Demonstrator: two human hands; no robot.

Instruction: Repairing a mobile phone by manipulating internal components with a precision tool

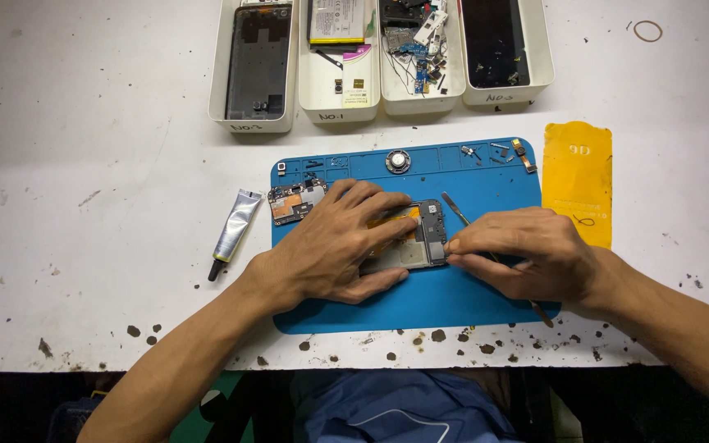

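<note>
My left hand [334, 246] lies spread flat on the opened phone [408, 238], mid blue mat [420, 299]. Right hand [527, 254] pinches a thin metal tool [458, 209] at the phone's right edge. Risk: tool slips & gouges the board, or a ribbon tears. Tool tip & phone's left half are hidden under my fingers.

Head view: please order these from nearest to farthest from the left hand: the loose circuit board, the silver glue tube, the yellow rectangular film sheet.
1. Loose circuit board: on the blue mat, just above the left hand.
2. Silver glue tube: on the white table, left of the mat.
3. Yellow rectangular film sheet: far right, beyond the right hand.
</note>
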